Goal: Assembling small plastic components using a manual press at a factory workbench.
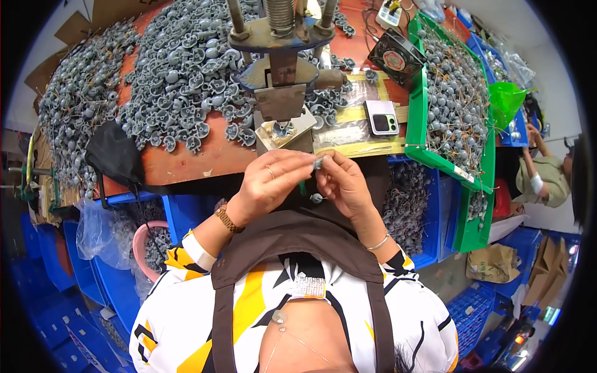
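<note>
In front of the press, my left hand (272,181) and my right hand (346,186) meet at the fingertips. Pinched between them is a small grey plastic piece (318,163), mostly covered by fingers. A grey ball-shaped part (316,198) hangs just below my right hand; what it is attached to is hidden. Right beyond my hands stands the metal hand press (283,71). Its lower metal block (287,133) carries a grey cup-shaped part. Loose grey plastic shells (177,81) lie heaped on the red tabletop (186,163) beyond my left hand.
To the right, a green tray (418,133) holds many grey balls with thin stems. Near the press lie a flip phone (381,118) and a small black fan (396,57). A black cloth bag (115,152) sits at the left edge. Another person (547,177) works at far right.
</note>
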A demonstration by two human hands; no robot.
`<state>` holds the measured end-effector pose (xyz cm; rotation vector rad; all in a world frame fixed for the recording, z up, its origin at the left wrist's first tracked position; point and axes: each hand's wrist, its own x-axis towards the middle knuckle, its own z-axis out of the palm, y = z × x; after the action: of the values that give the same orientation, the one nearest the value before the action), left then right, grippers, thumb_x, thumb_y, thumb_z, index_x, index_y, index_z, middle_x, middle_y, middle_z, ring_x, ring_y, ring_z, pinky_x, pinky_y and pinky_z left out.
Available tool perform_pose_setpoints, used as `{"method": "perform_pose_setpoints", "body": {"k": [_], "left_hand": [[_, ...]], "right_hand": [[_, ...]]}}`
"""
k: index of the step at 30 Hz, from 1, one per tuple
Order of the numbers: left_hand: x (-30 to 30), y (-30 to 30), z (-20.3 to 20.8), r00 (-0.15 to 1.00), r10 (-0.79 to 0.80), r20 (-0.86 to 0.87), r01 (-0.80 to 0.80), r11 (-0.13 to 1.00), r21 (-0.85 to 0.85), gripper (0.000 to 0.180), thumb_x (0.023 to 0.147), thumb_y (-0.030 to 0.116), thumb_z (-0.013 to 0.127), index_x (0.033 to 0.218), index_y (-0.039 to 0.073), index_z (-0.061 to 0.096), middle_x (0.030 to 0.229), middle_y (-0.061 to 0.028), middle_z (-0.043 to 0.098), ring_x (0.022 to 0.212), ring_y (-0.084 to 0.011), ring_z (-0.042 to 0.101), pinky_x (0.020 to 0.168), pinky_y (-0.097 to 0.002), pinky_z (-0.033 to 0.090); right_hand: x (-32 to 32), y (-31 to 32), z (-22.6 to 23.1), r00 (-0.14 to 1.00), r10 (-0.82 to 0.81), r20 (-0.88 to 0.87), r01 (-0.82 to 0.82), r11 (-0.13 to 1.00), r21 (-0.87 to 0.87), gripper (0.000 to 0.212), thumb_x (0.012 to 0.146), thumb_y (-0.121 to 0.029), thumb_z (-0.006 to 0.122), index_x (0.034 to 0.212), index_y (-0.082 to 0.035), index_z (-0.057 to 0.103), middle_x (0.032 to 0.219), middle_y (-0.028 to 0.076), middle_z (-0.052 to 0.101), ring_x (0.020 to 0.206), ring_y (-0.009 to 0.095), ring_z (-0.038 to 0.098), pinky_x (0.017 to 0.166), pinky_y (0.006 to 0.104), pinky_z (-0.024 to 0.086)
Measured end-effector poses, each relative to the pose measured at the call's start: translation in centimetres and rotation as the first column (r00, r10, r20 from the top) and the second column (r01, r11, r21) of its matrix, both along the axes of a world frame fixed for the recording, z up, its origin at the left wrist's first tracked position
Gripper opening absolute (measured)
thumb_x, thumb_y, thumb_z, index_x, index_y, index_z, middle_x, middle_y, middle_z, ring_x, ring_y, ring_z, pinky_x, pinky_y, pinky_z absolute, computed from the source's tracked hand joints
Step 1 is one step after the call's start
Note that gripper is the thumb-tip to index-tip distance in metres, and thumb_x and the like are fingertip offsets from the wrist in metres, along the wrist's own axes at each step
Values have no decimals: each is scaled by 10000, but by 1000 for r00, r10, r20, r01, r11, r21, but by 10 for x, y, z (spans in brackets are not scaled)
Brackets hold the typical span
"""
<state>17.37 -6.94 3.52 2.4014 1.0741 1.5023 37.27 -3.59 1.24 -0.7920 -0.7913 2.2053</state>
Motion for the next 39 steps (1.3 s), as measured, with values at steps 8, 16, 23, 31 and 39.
{"method": "perform_pose_setpoints", "body": {"k": [8,16,23,31,39], "left_hand": [[-30,-15,-5,949,310,60,-296,938,-179,246,759,-94,626,952,36,708,911,-106,708,787,-254,690,692,-319,550],[-32,-18,4,749,561,-353,-613,789,-47,317,734,44,707,1048,55,665,1032,-83,649,1138,-308,537,993,-469,387],[-11,-5,-16,899,399,181,-213,761,-613,237,776,18,714,1012,14,693,878,-65,634,643,-115,544,593,-243,448],[-19,20,-30,837,537,106,-394,725,-565,197,775,38,725,969,15,702,748,-44,556,565,-97,452,518,-257,375],[-27,30,-27,899,435,47,-349,778,-523,210,697,20,763,898,72,732,688,-51,491,618,-158,482,563,-293,387]], "right_hand": [[-4,7,-12,979,-52,197,-26,927,374,144,968,-159,545,1011,-31,596,756,11,596,659,74,552,627,205,447],[-30,25,-11,888,-103,448,-176,825,538,152,955,-143,567,1054,-29,590,774,-23,578,663,31,476,603,180,381],[-55,28,-9,944,-38,327,-123,881,457,130,928,-150,618,963,-25,627,728,-42,578,598,27,464,528,188,371],[-66,32,-21,607,-626,489,-348,344,872,212,812,-232,705,746,-35,667,662,131,608,547,284,588,514,381,444],[-39,58,13,598,-522,608,-210,630,747,193,903,-161,633,930,21,690,695,74,669,601,80,567,561,258,455]]}}
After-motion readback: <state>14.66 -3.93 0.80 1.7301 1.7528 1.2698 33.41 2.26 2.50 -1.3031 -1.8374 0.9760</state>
